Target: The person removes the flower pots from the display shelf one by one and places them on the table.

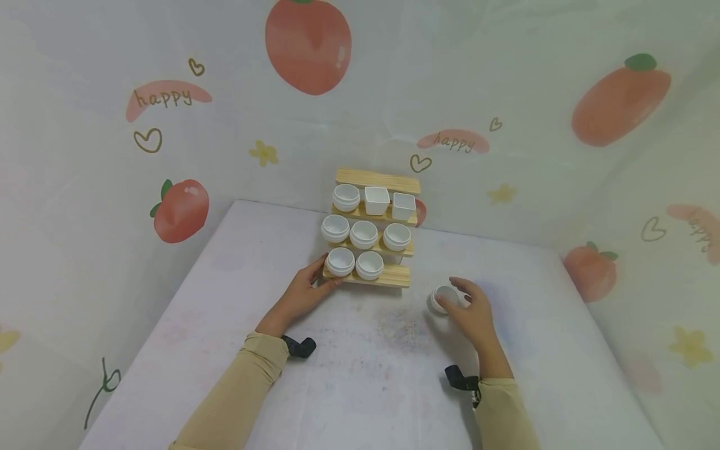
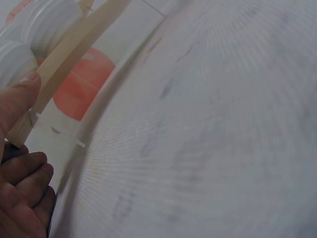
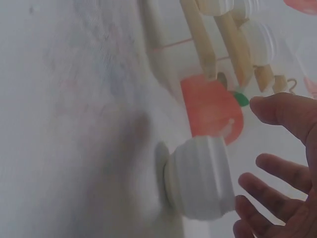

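Observation:
A tiered wooden rack [image 1: 397, 275] stands on the table, bearing small white pots. My left hand [image 1: 304, 291] grips the left end of its lowest shelf. In the left wrist view the thumb [image 2: 20, 101] lies along the shelf edge, close to a pot, with the other fingers curled below. To the right of the rack, one round white pot [image 1: 445, 299] stands upright on the table. My right hand [image 1: 475, 314] is beside it, thumb overlapping its rim in the head view. The right wrist view shows that hand's fingers spread near the pot [image 3: 200, 178].
The lowest shelf bears two round pots [image 1: 369, 265], the middle one three [image 1: 364, 235], and the one above a round pot [image 1: 345, 197] and two square pots [image 1: 377, 200]. A fruit-print backdrop [image 1: 360, 125] rises behind the white table [image 1: 349, 381].

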### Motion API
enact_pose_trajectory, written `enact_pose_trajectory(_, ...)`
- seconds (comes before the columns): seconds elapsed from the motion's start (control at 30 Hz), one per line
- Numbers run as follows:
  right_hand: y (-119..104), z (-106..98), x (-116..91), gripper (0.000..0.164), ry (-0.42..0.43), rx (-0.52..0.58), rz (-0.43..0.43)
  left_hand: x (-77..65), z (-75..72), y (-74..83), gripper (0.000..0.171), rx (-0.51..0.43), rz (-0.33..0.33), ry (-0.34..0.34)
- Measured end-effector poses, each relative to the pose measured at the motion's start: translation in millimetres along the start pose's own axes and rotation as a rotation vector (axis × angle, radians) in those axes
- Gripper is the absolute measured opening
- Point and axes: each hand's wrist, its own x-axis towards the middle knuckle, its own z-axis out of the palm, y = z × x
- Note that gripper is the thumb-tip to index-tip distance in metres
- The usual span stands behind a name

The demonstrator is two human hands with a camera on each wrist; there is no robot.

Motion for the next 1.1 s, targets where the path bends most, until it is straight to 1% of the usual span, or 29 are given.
enact_pose_trajectory(0.3,-17.8,10.1,2.2,0.061,0.001,0.022,-0.093,0.8,0.3,-1.6,0.084,0.003,0.015,-0.002)
enact_pose_trajectory(0.53,-34.3,20.0,5.1,0.059,-0.007,0.07,-0.169,0.2,-0.1,-2.3,0.084,-0.001,0.014,-0.001)
enact_pose_trajectory(0.8,-50.0,33.5,8.7,0.059,-0.028,0.135,-0.207,0.2,0.0,-1.9,0.084,-0.001,0.012,-0.004)
enact_pose_trajectory(0.93,-57.2,40.3,8.6,0.059,-0.04,0.154,-0.204,0.0,0.1,-2.2,0.084,0.004,0.004,-0.003)
enact_pose_trajectory(1.1,-66.0,48.9,10.0,0.057,-0.068,0.184,-0.221,-0.7,-0.1,-2.1,0.084,0.006,0.006,-0.001)
